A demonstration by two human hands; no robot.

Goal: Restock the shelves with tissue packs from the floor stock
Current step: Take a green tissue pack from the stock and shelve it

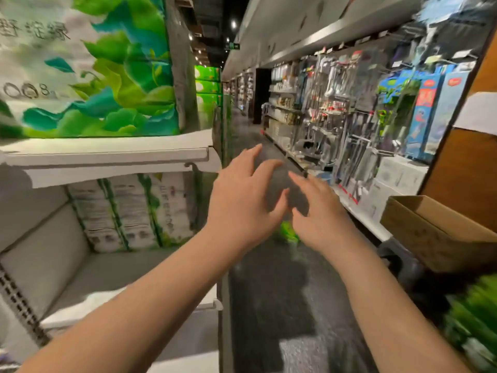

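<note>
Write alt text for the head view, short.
Both hands, left and right, reach forward empty with fingers spread over a store aisle floor. At left, white shelves hold green-and-white tissue packs; at right, an open cardboard box sits before racks of hanging housewares.

We see glossy plastic wrap on the tissue packs (129,211), smooth white painted metal shelves (107,154), a matt brown cardboard box (435,232), and a speckled, faintly shiny floor (282,305).
</note>
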